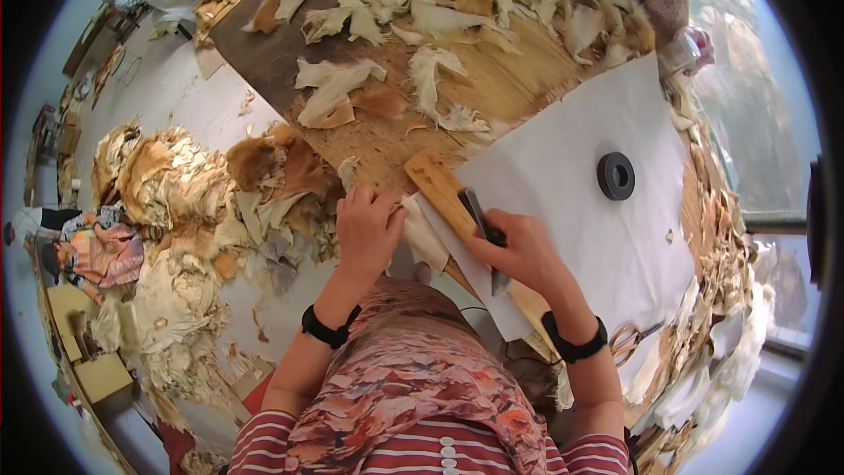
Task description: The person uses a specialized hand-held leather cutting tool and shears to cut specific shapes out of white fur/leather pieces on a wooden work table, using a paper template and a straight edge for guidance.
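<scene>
Centrally in frame, L hand (pixel 367 227) pinching pale hide pc (pixel 425 239), R hand (pixel 520 251) wrapped round metal tool (pixel 472 204) over wood board (pixel 437 182), 1 black ring (pixel 606 178) ctr-right.

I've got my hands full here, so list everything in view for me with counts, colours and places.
wooden table: one, brown, ahead
hide pieces: many, cream and tan, far end of table
floor hides: heaps, cream and tan, left
white sheet: one, white, right on table
black ring: one, black, on the sheet
scissors: one pair, sheet's near right edge
wooden board: one, light brown, centre
blade tool: one, grey and black, over board
hide strip: one, cream, left of board
boxes: at least two, tan, lower left
co-workers: two visible, patterned or white clothing, far left and upper left
wristbands: two, black, both wrists
apron: one, reddish pattern, lower centre
left hand: one, bare, holding hide strip
right hand: one, bare, gripping blade tool
</scene>
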Available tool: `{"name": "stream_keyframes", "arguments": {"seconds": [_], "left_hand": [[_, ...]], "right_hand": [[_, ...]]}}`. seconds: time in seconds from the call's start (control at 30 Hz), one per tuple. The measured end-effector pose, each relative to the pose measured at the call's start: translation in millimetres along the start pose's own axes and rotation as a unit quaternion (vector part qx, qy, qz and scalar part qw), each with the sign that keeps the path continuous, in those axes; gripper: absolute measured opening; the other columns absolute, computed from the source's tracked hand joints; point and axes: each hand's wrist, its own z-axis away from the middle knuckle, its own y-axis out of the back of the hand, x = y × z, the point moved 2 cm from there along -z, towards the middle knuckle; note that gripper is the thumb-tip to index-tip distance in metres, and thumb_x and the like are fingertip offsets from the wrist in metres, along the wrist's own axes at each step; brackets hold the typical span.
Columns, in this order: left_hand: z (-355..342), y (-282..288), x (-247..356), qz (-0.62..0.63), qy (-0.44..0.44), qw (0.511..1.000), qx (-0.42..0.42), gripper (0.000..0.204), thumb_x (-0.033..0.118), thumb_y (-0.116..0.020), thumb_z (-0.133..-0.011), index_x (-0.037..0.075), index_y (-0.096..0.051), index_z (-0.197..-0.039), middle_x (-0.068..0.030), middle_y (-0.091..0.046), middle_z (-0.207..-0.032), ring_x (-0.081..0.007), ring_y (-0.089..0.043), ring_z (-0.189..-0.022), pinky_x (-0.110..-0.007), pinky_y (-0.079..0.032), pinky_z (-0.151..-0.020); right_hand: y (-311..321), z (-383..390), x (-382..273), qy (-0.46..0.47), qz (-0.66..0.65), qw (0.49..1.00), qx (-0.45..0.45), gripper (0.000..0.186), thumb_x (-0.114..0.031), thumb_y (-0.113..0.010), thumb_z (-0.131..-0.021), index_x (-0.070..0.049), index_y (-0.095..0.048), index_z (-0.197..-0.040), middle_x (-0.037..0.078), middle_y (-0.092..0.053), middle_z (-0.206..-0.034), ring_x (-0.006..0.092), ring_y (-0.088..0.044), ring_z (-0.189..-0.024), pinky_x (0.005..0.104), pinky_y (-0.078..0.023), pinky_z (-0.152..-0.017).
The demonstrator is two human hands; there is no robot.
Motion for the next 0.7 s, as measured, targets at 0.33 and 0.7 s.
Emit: {"name": "stream_keyframes", "arguments": {"seconds": [0.33, 0.7], "left_hand": [[-1.4, -10.9, -6.7, 0.083, 0.066, 0.994, 0.022, 0.009, 0.013, -0.068, -0.071, 0.009, -0.069, -0.079, -0.0062, -0.056, -0.078, -0.0262, -0.056, -0.082, -0.038, -0.038, -0.074], [-5.2, -9.3, -3.2, 0.094, 0.08, 0.992, 0.008, 0.006, 0.011, -0.069, -0.067, 0.009, -0.067, -0.071, -0.0052, -0.057, -0.075, -0.0264, -0.056, -0.079, -0.038, -0.038, -0.072]], "right_hand": [[-10.3, -71.4, 17.2, 0.012, -0.768, 0.633, -0.094, 0.024, -0.025, -0.052, -0.097, -0.005, -0.06, -0.109, 0.008, -0.067, -0.1, 0.0155, -0.065, -0.089, 0.0269, -0.052, -0.084], [-36.2, -70.9, -1.3, 0.148, -0.118, 0.982, 0.011, 0.021, -0.013, -0.06, -0.087, -0.002, -0.063, -0.105, 0.01, -0.057, -0.067, 0.0191, -0.056, -0.059, 0.033, -0.045, -0.058]]}}
